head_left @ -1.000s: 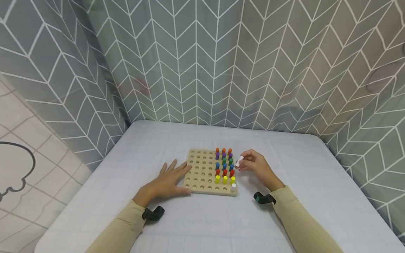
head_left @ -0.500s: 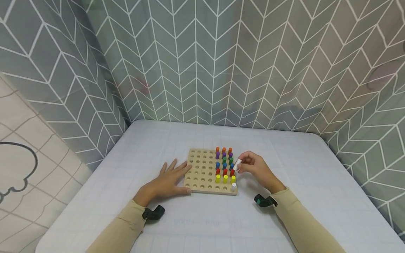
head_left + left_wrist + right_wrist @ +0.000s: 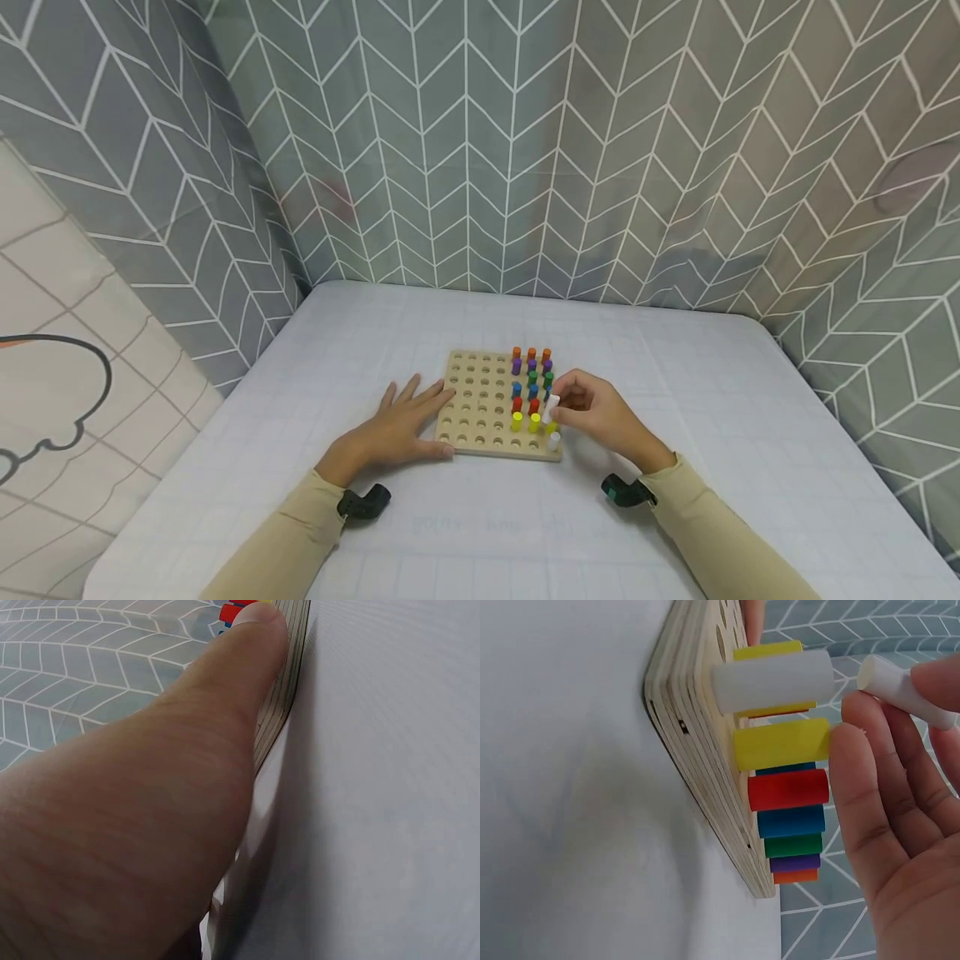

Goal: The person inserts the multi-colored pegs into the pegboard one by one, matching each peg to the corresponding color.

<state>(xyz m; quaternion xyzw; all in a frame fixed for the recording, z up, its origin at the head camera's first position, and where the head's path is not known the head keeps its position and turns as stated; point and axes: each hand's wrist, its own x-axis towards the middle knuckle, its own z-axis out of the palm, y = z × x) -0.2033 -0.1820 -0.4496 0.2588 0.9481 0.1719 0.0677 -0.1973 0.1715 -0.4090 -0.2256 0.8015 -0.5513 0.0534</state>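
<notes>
A square wooden pegboard lies on the table with rows of coloured pegs along its right side. My right hand pinches a white peg between thumb and fingers, tilted above the board's right edge. In the right wrist view this held peg is off the board, beside a standing white peg in the near right corner. Behind the corner peg stand a yellow peg and a red peg. My left hand lies spread at the board's left edge, fingertips and thumb touching it.
The board's left part shows bare holes. Blue, green, purple and orange pegs stand in the farther rows. A white cloth covers the table. A grey patterned curtain hangs behind. A dark band sits on each wrist.
My right hand has brought the white peg leftward and toward me, from beside the board to over the near right pegs. The peg has turned more upright. The left hand stays put.
</notes>
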